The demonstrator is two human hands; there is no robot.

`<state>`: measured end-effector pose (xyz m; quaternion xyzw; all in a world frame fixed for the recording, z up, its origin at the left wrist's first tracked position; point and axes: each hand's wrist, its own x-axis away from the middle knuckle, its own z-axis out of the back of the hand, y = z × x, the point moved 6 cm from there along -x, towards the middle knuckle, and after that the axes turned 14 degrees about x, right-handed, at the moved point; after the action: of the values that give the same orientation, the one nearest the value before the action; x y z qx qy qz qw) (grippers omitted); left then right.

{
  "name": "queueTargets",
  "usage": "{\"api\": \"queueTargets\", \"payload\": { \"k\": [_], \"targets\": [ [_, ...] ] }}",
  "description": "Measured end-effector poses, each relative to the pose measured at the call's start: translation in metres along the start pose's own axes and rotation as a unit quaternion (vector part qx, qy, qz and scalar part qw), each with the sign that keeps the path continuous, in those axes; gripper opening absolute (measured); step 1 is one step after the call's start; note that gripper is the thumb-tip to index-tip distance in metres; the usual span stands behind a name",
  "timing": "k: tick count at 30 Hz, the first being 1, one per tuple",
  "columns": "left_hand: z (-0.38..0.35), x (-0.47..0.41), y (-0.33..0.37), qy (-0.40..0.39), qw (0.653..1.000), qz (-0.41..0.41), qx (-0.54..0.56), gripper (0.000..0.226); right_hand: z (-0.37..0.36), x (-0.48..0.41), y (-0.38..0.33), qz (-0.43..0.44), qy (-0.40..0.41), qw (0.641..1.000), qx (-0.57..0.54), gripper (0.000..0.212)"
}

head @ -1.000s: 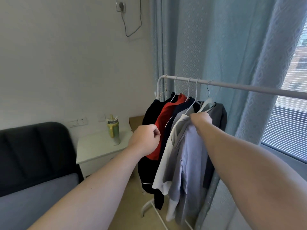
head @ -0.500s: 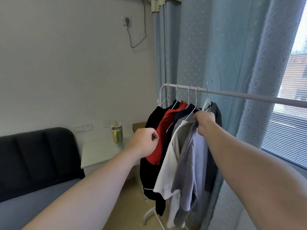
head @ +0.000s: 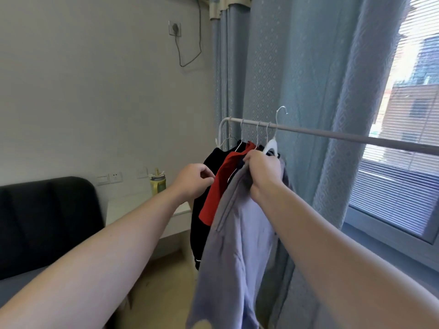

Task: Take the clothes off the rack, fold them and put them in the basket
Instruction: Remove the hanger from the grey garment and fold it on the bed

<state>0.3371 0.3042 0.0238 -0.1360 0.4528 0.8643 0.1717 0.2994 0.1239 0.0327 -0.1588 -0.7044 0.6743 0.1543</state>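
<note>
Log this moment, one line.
stage: unhooking | right hand grips grey shirt on white hanger, hook above rail | left hand curled beside red shirt

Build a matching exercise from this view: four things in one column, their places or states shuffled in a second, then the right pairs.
Things:
1. right hand
2. white hanger
3. red garment
4. bottle

Places or states:
A. stands on the side table
B. hangs from the rail
C. grips the grey garment near its top
D. hook above the rail, not on it

Pairs: 1-C, 2-D, 3-B, 4-A
</note>
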Motion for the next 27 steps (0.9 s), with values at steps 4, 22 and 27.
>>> {"api": "queueTargets", "payload": {
  "k": [4, 22, 27],
  "targets": [
    [-0.007, 0.010, -0.006, 0.002, 0.999, 0.001, 0.033, 0.005, -0.013, 0.027, 0.017, 0.004, -0.055, 0.997, 0.061, 0.061],
    [0.068, 0.078, -0.109, 0.049, 0.994, 0.075, -0.057, 0.034, -0.061, 0.094, 0.052, 0.082, -0.336, 0.840, 0.418, 0.018],
    [0.093, 0.102, -0.114, 0.075, 0.983, 0.064, -0.154, 0.047, -0.074, 0.097, 0.051, 0.117, -0.350, 0.807, 0.460, 0.027]
  ]
}}
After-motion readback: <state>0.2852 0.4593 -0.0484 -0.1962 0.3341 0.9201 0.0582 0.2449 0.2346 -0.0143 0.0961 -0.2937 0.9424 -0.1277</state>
